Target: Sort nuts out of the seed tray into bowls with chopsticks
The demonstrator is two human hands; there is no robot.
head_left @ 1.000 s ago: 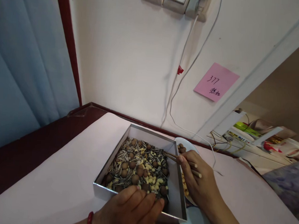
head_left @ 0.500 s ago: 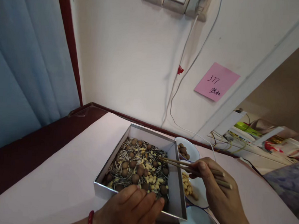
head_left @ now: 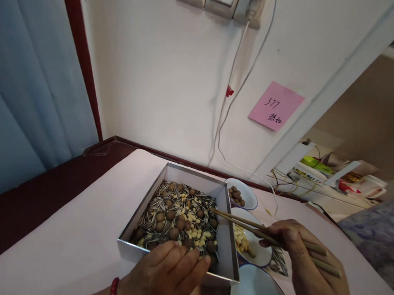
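A square silvery box with a pale inside holds striped sunflower seeds, round brown nuts and pale yellow peanuts, all mixed. My left hand has its fingers curled over the near wall of this box, holding it. In my right hand, to the right of the box, is a pair of wooden chopsticks. Their tips reach over the right wall, just above the seeds. Whether anything is pinched between the tips, I cannot tell.
Right of the box stand a bowl with brown nuts, a bowl with peanuts and a larger bowl in front. Sunflower seeds lie beyond the peanut bowl. A white cable hangs down the wall behind.
My right hand has moved right and slightly down, drawing the chopsticks outward while their tips stay over the box. The whole view has shifted a little. My left hand keeps its place on the box.
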